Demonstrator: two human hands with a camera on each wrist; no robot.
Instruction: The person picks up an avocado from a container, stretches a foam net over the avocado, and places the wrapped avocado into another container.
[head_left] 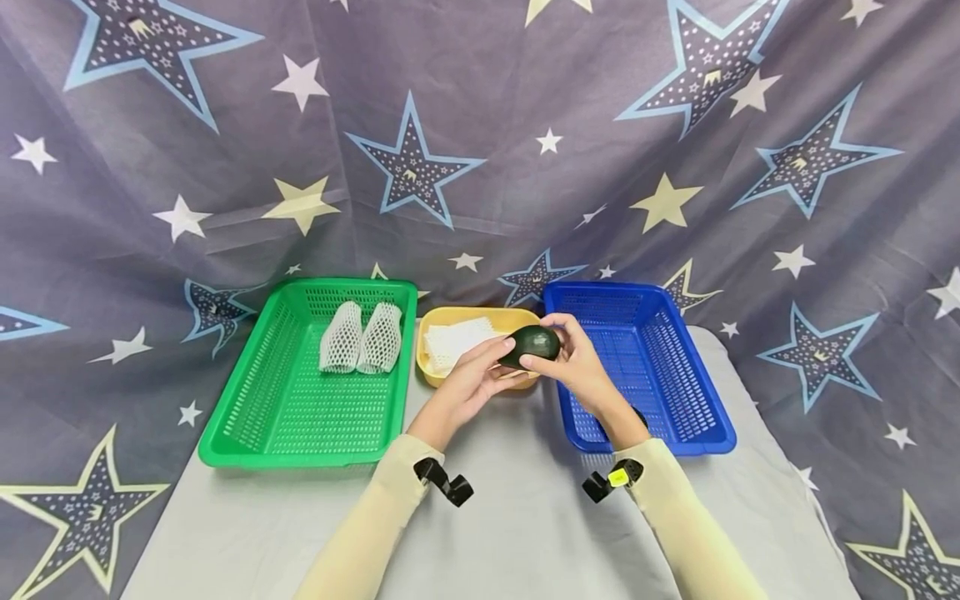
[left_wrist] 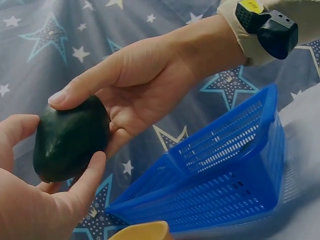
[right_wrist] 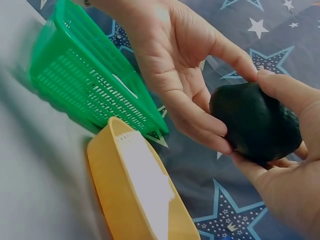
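A dark green avocado [head_left: 536, 343] is held up between both hands, above the front right of the yellow container. My left hand [head_left: 474, 377] grips its left end, thumb on top and fingers beneath. From the other side my right hand [head_left: 582, 367] pinches it between thumb and fingers. In the left wrist view the avocado [left_wrist: 72, 137] shows smooth, glossy skin, with the right hand [left_wrist: 145, 75] reaching in from the upper right. The right wrist view shows the left hand's fingertips [right_wrist: 220, 127] against its near side.
The yellow container [head_left: 431, 319] holds flat white foam netting [head_left: 457, 337]. To its left, a green basket [head_left: 300, 459] holds two white net-sleeved items [head_left: 381, 337]. On the right is a blue basket [head_left: 705, 400], with a dark round thing [head_left: 640, 417] partly hidden behind the right wrist. A star-patterned cloth hangs behind.
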